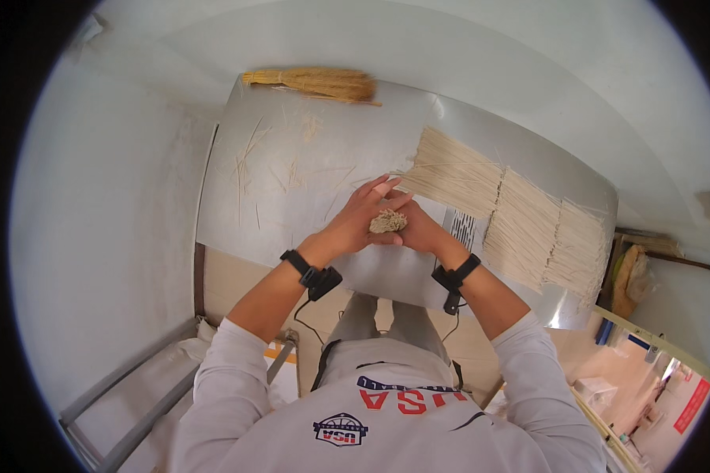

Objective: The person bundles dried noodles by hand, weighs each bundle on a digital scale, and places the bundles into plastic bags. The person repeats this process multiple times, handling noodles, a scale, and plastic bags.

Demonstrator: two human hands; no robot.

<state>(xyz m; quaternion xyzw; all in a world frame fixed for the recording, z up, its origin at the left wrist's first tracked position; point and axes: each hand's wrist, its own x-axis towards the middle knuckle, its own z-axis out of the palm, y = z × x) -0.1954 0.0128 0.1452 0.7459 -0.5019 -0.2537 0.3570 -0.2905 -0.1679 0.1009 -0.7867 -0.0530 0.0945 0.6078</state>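
A bundle of thin, pale dried noodle-like sticks stands end-on between my two hands, above the near edge of a metal table. My left hand wraps round one side of the bundle, its fingers pointing away from me. On the other side, my right hand closes against it, and the fingers of both hands overlap. Most of the bundle's length is hidden. Rows of the same pale sticks lie on the table to the right. Loose sticks are scattered over its left part.
A straw hand broom lies along the table's far edge. A slotted, striped patch shows beside the rows. Walls border the table at the left and far side. Metal rails stand low at the left; a bag sits at the right.
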